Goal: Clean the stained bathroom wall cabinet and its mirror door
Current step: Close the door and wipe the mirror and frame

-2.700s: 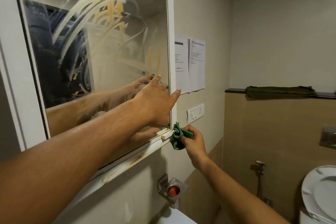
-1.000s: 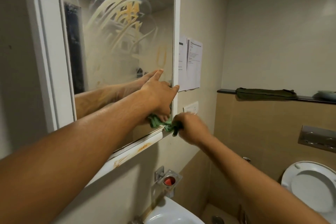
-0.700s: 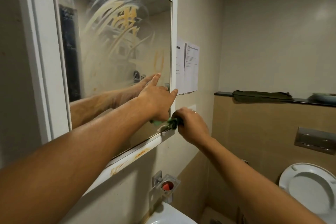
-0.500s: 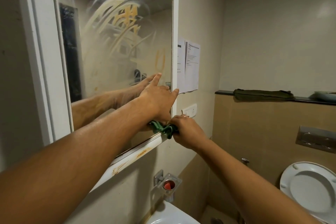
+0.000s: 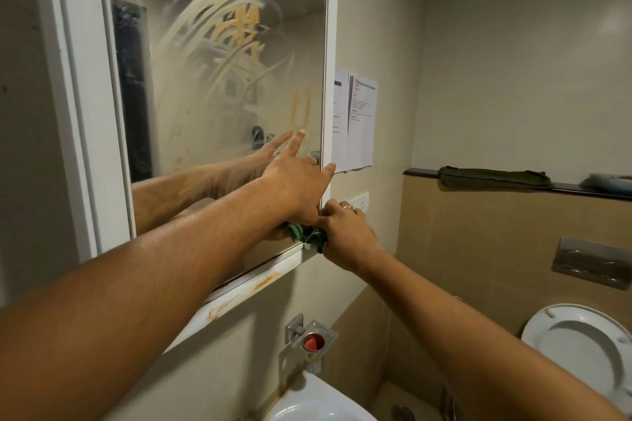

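A white wall cabinet (image 5: pixel 85 106) carries a mirror door (image 5: pixel 219 85) smeared with yellow-orange streaks. More orange stains mark the cabinet's bottom edge (image 5: pixel 260 282). My left hand (image 5: pixel 297 181) presses flat with straight fingers against the mirror's lower right corner. Just below it my right hand (image 5: pixel 345 236) grips a bunched green cloth (image 5: pixel 306 236) against the door's bottom right corner. Most of the cloth is hidden between the two hands.
Two paper sheets (image 5: pixel 355 123) hang on the wall right of the cabinet, above a white switch plate (image 5: pixel 359 200). Below are a soap holder (image 5: pixel 309 340) and a white basin (image 5: pixel 318 400). At the right, a dark ledge holds a green towel (image 5: pixel 492 178); a toilet (image 5: pixel 581 349) stands beneath.
My right hand with the cloth has rubbed back and forth along the door's bottom right corner, coming up from under the frame. My left hand has stayed flat on the mirror.
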Action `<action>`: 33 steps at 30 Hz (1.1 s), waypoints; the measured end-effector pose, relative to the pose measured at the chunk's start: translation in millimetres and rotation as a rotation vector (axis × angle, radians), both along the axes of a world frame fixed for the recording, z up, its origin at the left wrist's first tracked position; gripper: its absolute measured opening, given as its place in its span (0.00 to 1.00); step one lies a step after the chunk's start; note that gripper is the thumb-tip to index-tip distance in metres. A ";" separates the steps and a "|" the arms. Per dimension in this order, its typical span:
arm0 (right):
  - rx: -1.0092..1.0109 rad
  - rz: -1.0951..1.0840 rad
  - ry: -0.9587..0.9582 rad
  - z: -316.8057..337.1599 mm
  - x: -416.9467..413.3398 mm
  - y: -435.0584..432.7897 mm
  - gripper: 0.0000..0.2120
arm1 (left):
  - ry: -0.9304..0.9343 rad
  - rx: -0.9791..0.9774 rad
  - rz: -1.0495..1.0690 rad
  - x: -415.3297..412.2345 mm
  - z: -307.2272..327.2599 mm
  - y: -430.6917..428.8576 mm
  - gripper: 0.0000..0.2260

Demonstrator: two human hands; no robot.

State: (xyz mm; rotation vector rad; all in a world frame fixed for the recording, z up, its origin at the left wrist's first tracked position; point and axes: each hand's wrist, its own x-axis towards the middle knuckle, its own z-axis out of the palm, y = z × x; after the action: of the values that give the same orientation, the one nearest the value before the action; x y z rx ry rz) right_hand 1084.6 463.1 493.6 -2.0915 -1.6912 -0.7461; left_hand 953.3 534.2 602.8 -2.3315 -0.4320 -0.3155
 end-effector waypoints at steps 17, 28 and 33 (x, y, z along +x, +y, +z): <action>-0.036 0.100 -0.005 -3.9 2.5 -4.4 0.15 | 0.018 0.025 0.038 5.8 1.8 0.7 0.47; -0.057 0.089 -0.030 -2.9 0.4 -11.0 0.15 | 0.034 0.006 0.019 -2.6 2.5 -6.5 0.47; -0.059 -0.064 -0.029 6.3 11.5 -5.8 0.15 | 0.020 0.006 0.013 -5.0 1.2 -3.6 0.46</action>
State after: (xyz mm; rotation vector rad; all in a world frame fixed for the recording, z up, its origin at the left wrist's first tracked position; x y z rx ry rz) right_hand 1096.0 457.3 499.9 -2.1942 -1.6882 -0.7581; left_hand 948.3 530.6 604.0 -2.3228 -0.4358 -0.2864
